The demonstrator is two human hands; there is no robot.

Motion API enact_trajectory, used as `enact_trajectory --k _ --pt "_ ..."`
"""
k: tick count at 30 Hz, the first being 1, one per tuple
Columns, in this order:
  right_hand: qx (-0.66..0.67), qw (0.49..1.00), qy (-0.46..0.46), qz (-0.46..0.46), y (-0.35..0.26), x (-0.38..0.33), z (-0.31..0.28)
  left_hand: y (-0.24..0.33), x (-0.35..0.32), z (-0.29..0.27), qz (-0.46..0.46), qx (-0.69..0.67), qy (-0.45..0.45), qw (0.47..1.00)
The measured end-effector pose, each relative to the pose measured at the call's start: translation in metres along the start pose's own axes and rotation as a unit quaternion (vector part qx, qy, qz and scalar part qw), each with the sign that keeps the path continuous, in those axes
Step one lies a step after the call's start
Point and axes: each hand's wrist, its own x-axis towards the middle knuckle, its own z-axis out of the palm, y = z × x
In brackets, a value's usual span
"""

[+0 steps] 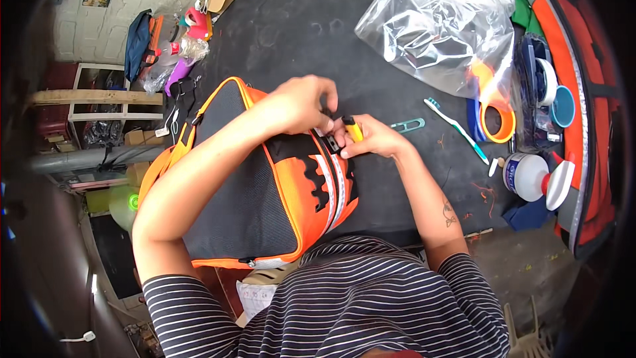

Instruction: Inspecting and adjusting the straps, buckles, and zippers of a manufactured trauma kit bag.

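Observation:
An orange and black bag (242, 179) with a mesh panel and pale zipper strips lies in front of me on its side. My left hand (303, 106) is over its far edge, thumb and fingers pinched together on a dark bit that I cannot make out. Just to the right, my right hand (374, 139) grips a small yellow tool with a black end (353, 129); its exact kind is unclear. The fingertips of that hand also touch a small black piece (331, 142) at the bag's zipper edge. Both hands nearly meet there.
A dark table (285, 33) carries a teal clip-like piece (407, 125), a toothbrush (457, 129), orange tape (497, 122), a spray bottle (527, 176) and clear plastic bags (444, 26). Another orange bag (576, 93) stands along the right. Assorted items (175, 59) crowd the left edge.

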Motion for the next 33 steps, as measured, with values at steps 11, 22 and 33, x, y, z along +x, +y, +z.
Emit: enact_trajectory --k 11,22,33 --pt "0.232 0.969 0.054 -0.07 0.04 0.007 0.007 -0.016 0.025 0.002 -0.07 0.02 -0.084 0.994" --pt "0.247 0.963 0.086 -0.07 0.046 0.017 0.007 -0.027 0.024 0.005 -0.08 0.016 -0.024 0.996" --pt "0.237 0.964 0.096 -0.071 0.045 0.018 0.009 -0.021 0.037 0.008 -0.095 0.071 -0.084 0.989"
